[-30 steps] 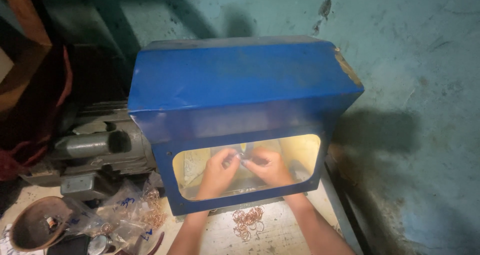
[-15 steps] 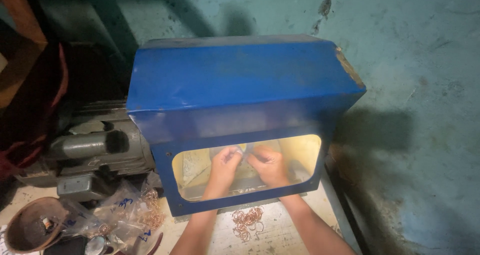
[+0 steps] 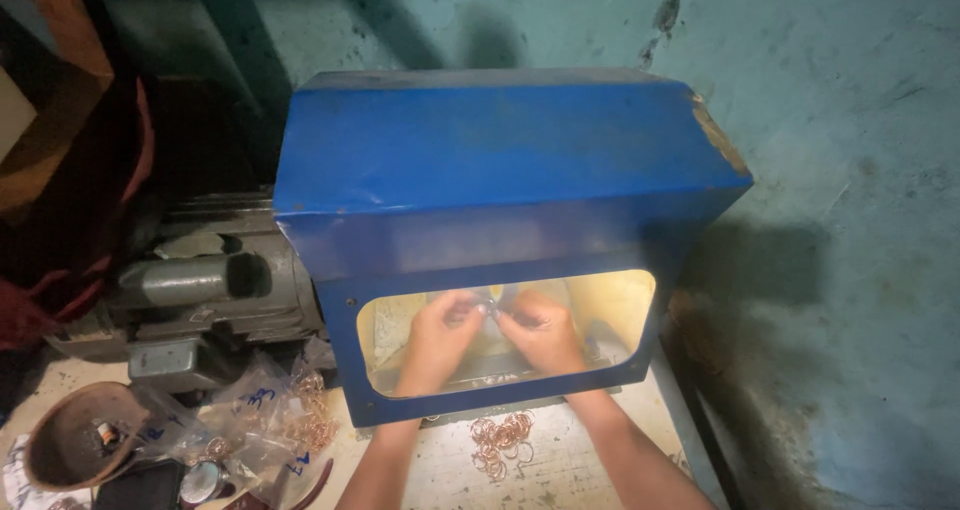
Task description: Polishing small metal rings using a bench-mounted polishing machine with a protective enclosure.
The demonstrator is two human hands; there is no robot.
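Both my hands reach in through the window of a blue metal box lit from inside. My left hand and my right hand meet at the middle, fingertips pinched together on a small thin ring-like piece that is hard to make out. Behind the fingers sits a pale round wheel, mostly hidden. A pile of copper-coloured rings lies on the bench just outside the box, between my forearms.
A grey electric motor stands left of the box. Clear plastic bags of copper rings and a brown bowl lie at the front left. A teal wall closes the right side and back.
My hands have drawn a little closer together inside the box. The view has shifted slightly; nothing else has moved.
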